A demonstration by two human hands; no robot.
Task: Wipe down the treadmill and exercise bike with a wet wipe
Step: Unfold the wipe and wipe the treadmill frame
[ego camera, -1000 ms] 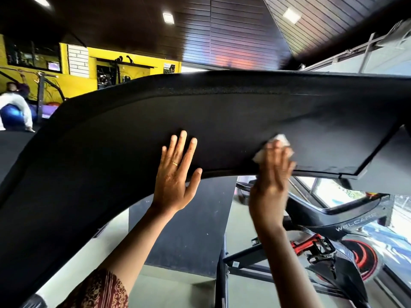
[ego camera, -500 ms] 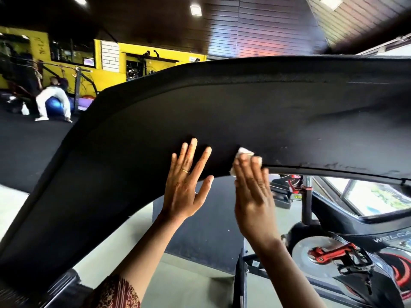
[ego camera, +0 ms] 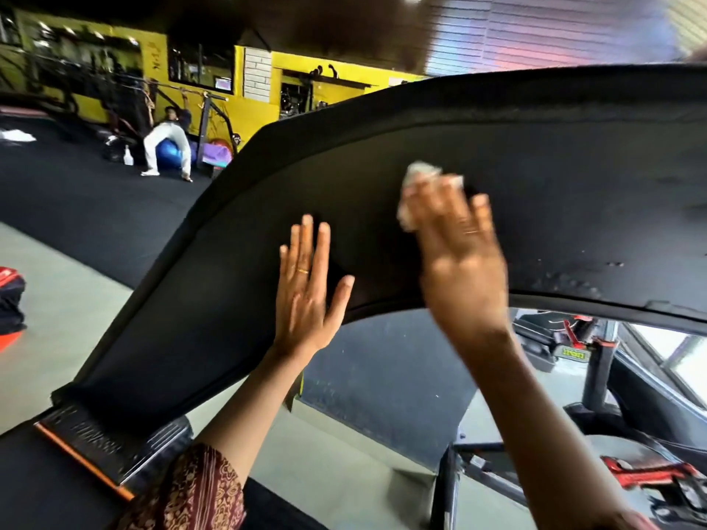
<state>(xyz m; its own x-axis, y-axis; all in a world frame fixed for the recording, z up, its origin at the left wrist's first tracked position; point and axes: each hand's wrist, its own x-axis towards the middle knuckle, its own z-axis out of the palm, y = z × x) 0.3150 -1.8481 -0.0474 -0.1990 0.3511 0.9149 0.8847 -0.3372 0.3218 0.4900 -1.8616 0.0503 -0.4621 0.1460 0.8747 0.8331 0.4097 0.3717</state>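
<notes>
Head view: crumpled white wipe (ego camera: pixel 417 174), black treadmill (ego camera: pixel 574 177)

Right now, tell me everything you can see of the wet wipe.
The wet wipe is a white, crumpled wad, motion-blurred. The right hand presses it flat-fingered against the black treadmill panel, so only its upper and left edges peek past the fingertips. The left hand lies apart from it.
</notes>
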